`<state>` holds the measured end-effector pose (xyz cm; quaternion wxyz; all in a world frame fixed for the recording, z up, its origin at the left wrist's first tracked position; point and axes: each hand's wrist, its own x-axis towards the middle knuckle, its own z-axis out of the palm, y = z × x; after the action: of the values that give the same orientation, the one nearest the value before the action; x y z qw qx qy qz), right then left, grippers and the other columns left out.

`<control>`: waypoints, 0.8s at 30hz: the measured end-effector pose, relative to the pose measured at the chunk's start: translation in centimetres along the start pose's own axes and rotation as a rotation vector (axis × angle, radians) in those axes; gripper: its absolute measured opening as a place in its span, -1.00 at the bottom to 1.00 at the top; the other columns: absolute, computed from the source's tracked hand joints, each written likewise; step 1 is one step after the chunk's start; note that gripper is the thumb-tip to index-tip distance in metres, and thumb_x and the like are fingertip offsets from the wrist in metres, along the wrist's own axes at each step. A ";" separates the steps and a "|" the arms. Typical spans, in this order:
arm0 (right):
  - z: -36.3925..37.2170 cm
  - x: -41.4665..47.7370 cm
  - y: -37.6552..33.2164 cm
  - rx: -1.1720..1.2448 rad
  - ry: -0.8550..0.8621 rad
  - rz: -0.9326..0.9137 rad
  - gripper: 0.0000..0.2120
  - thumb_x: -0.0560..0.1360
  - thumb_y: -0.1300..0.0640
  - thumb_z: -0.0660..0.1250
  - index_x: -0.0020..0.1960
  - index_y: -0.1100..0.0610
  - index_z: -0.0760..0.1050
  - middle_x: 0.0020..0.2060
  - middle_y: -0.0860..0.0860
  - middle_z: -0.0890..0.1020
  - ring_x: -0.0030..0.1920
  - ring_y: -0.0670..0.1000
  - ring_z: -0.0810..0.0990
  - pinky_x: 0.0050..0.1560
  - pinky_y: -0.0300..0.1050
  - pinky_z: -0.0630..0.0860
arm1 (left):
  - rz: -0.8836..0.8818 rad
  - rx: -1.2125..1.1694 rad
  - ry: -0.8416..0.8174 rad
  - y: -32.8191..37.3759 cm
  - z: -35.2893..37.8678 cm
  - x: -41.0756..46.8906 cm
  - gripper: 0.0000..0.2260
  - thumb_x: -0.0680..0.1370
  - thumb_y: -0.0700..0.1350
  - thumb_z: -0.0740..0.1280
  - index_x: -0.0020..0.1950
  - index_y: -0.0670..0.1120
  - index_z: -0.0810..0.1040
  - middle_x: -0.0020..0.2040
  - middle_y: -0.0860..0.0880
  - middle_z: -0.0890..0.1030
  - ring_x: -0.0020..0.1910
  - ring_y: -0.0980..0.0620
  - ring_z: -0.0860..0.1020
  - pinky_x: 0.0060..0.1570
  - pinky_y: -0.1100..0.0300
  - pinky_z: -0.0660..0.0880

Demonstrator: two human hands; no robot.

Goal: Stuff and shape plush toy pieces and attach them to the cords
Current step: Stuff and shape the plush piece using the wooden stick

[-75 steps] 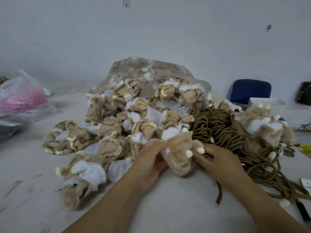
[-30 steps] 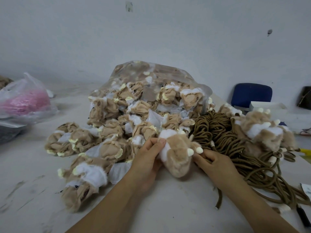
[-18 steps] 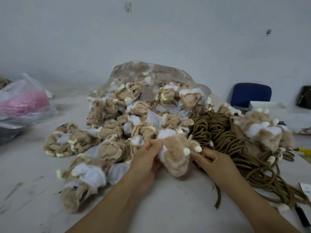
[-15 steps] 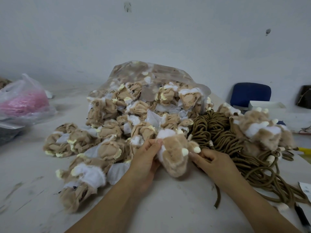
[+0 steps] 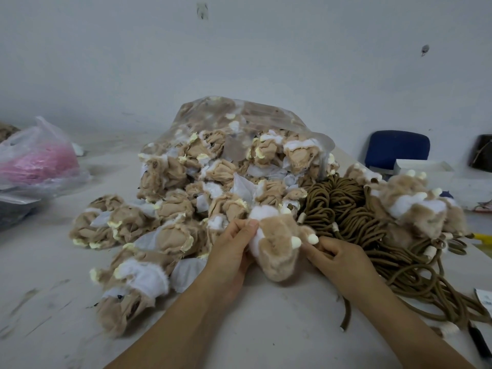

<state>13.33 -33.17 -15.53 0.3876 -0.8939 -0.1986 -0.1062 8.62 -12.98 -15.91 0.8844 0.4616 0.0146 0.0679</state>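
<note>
**Operator:** What do you log, starting from the left?

**Inspector:** Far left is a thin clear plastic bag of pink filling [image 5: 37, 161], not in play. Next comes a heap of limp tan fabric skins [image 5: 170, 209], spilling from a large clear plastic sack [image 5: 239, 115] onto the pale table [image 5: 266, 328]. Your left hand [image 5: 231, 251] has its fingers curled and pinches the white patch on the left flank of the tan, white-patched furry plush piece [image 5: 277, 249]. That piece sits between your hands, low over the table, and looks filled out.

**Operator:** And my right?

**Inspector:** Your right hand [image 5: 338, 259] is curled too, its fingertips nipping the plush piece just beside its two cream nubs [image 5: 295, 242]. A loose olive-brown cord end [image 5: 346, 315] runs out beneath that wrist. I cannot tell whether you grip it as well.

**Operator:** What does the next move turn on?

**Inspector:** The cord, in my judgement. The piece's long axis runs roughly from away from you to towards you, white end farthest. The coiled bundle of olive-brown cords [image 5: 343, 209] lies directly to its right, just behind your right hand. Your right hand is therefore the nearer one to fetch a cord, while your left steadies the piece. Farther right, fluffy tan finished pieces [image 5: 415, 206] lie on the cords.
</note>
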 end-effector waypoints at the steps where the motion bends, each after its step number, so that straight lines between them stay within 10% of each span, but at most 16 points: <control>1: 0.0 0.0 0.0 0.000 -0.004 -0.013 -0.33 0.24 -0.52 0.12 -0.34 0.14 0.37 -0.54 0.00 0.36 -0.50 -0.12 0.30 -0.39 -0.08 0.25 | -0.002 0.005 0.002 0.0 0.0 0.0 -0.74 0.42 -0.05 0.39 0.00 -0.18 0.49 0.11 -0.25 0.66 0.04 -0.14 0.65 0.05 0.00 0.63; 14: -0.2 0.0 -0.3 -0.010 0.011 0.071 -0.31 0.23 -0.51 0.09 -0.35 0.16 0.42 -0.48 0.05 0.51 -0.44 0.02 0.45 -0.34 -0.04 0.40 | 0.044 0.049 0.038 -0.4 -0.2 0.3 -0.83 0.42 -0.04 0.39 -0.14 -0.12 0.49 -0.05 -0.17 0.67 -0.11 -0.06 0.65 -0.11 0.05 0.64; 24: -0.1 -0.1 -0.3 0.022 -0.004 0.028 -0.35 0.26 -0.47 0.16 -0.36 0.16 0.41 -0.51 0.05 0.45 -0.46 -0.08 0.38 -0.36 -0.09 0.32 | 0.026 0.043 0.022 -0.4 0.0 0.2 -0.69 0.43 -0.04 0.36 0.09 -0.17 0.48 0.16 -0.27 0.63 0.11 -0.18 0.62 0.11 -0.03 0.60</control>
<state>13.14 -33.09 -15.26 0.3987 -0.8924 -0.1879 -0.0966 8.81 -13.13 -16.21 0.8731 0.4797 0.0198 0.0844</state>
